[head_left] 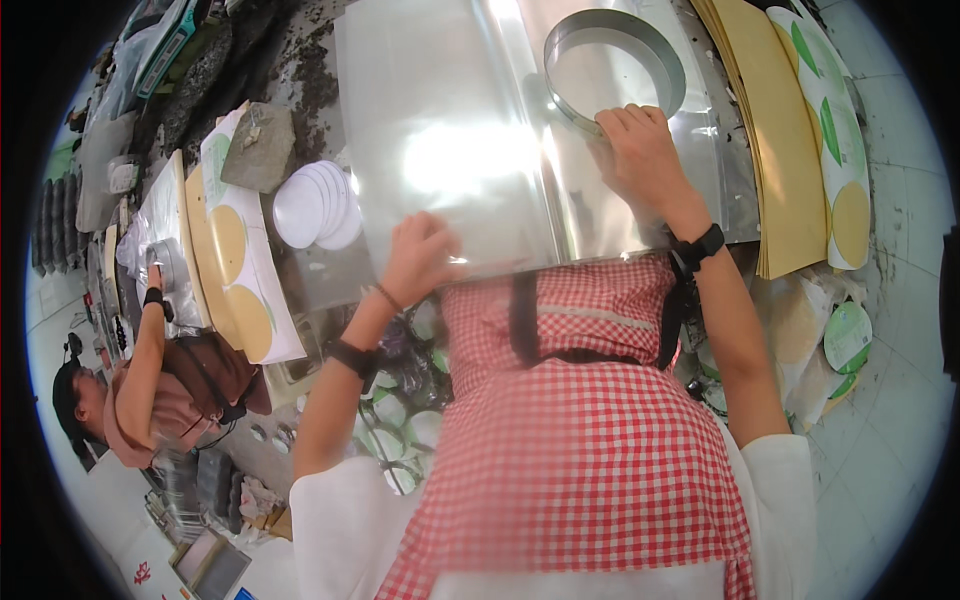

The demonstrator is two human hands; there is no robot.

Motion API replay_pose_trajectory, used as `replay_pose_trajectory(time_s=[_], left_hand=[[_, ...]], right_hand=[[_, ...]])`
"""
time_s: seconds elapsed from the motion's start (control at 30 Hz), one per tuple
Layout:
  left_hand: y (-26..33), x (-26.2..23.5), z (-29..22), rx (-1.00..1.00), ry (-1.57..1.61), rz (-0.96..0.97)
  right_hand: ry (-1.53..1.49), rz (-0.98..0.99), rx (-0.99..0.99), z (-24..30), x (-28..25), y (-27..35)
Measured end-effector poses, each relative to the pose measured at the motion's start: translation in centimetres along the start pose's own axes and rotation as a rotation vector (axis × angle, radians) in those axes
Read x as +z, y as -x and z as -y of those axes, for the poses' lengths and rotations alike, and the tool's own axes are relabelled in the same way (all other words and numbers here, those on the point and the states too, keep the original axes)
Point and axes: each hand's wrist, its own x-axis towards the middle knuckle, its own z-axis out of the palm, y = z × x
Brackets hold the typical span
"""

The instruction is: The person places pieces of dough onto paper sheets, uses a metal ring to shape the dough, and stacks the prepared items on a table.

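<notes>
My right hand (642,155) gripped one metal ring (672,72); left hand (422,252) curled over shiny film (450,100), couldn't tell if gripping; at least three white discs (313,205) left of those fingers.

Ring (660,60) on sheets (440,90), discs (310,205) at left, flat stack (785,150) at right
</notes>
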Motion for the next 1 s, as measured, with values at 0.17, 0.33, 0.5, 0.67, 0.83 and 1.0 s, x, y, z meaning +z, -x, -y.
replay_pose_trajectory(time_s=[0.17, 0.33, 0.5, 0.67, 0.83, 1.0], left_hand=[[-0.7, 0.2, 0.5, -0.015, -0.044, -0.003], [-2.9, -3.0, -0.7, -0.230, 0.217, 0.121], [-3.5, -3.0, -2.4, 0.260, 0.050, -0.005], [-3.0, -0.4, -0.3, 0.222, 0.011, 0.105], [-3.5, -0.7, -1.1, 0.050, 0.202, 0.122], [-2.6, 0.0, 1.1, 0.110, 0.192, 0.167]], right_hand=[[0.082, -0.022, 0.003, 0.0, 0.2, 0.0], [0.125, -0.039, -0.051, 0.4, 0.6, 0.0], [0.113, 0.035, -0.003, 0.1, 0.1, 0.0], [0.127, 0.049, 0.019, 0.0, 0.2, -0.5], [0.130, 0.033, 0.053, 0.0, 0.5, -0.4], [0.179, 0.016, 0.073, 0.4, 1.1, -0.8]])
